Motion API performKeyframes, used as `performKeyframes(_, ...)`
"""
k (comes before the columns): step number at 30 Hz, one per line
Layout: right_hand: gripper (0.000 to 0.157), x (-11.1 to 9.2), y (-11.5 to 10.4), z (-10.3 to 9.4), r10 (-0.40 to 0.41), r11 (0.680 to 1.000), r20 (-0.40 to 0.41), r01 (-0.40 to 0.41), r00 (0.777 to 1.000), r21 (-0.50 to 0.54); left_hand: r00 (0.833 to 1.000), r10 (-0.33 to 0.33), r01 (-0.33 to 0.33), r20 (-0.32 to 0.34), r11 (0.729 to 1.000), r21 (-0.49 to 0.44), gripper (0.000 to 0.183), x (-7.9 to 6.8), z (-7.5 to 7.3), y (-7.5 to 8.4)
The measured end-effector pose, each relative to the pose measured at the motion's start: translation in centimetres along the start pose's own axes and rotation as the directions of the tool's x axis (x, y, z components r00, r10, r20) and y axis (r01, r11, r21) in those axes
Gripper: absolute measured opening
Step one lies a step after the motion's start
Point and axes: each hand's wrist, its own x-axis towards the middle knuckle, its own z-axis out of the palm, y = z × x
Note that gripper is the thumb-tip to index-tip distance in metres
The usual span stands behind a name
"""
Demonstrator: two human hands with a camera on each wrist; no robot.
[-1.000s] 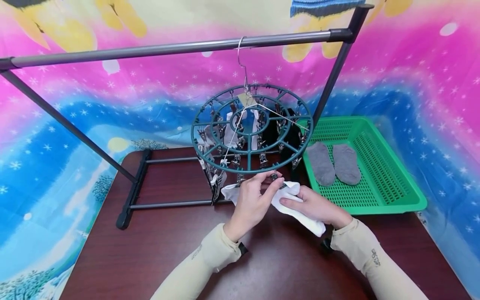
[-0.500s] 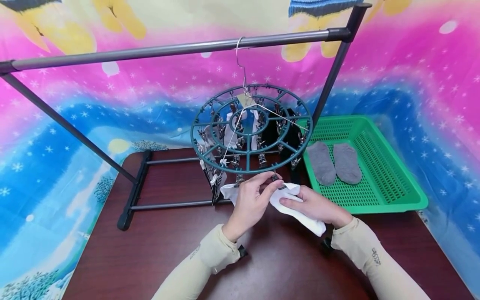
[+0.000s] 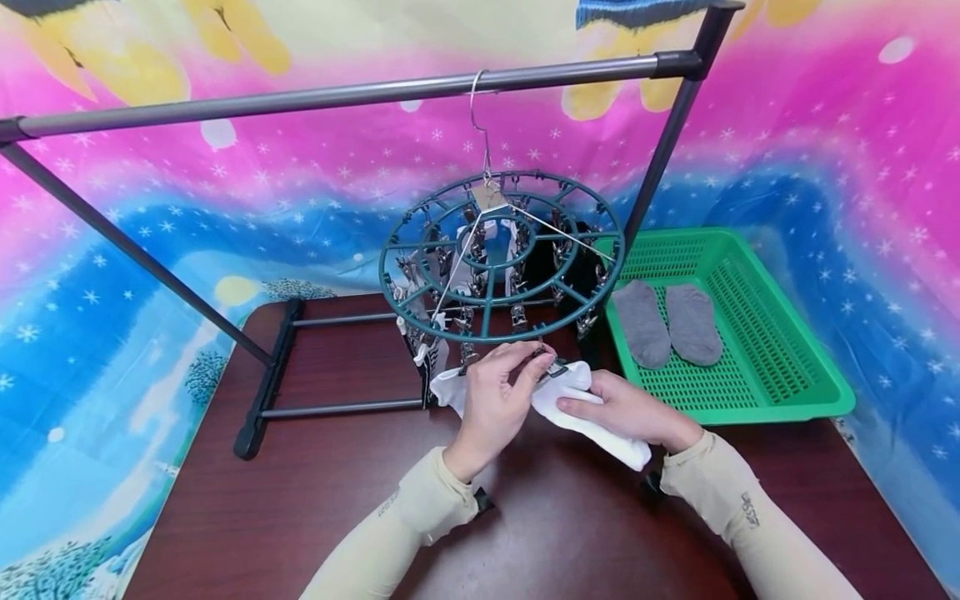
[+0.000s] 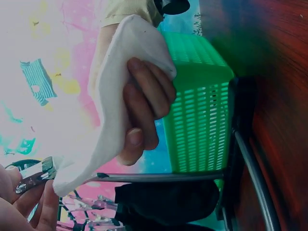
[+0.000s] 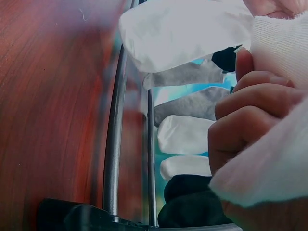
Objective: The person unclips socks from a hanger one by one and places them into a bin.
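"Left grip and the round clip hanger have edged slightly left since the earlier frame."
"And the white sock?"
"In the right grip, its cuff at the metal clip."
"How closed are they?"
"Left pinches that clip between thumb and fingers; right curls round the sock, thumb on top."

At 3 o'clock in the head view sits a green basket, two grey socks inside it. The rack has its bar across 12, a foot near 8. Snowflake-patterned backdrop spans 9 through 12 to 3; dark-red table, 6.
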Motion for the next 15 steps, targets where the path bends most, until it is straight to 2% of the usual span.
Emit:
performKeyframes(9,0.029,0.1,-0.4,0.1,0.005,1.0,0.001,-0.005,1.0,-0.025,1.0,-0.015,0.015,-0.019,1.0,-0.001,0.017,0.2,-1.0,0.1)
performKeyframes(15,0.033,-0.6,-1.2,-0.6,0.038,0.997,-0.025,-0.04,0.999,-0.067,0.999,-0.02,0.021,-0.038,1.0,0.023,0.018,0.3,-1.3,0.0)
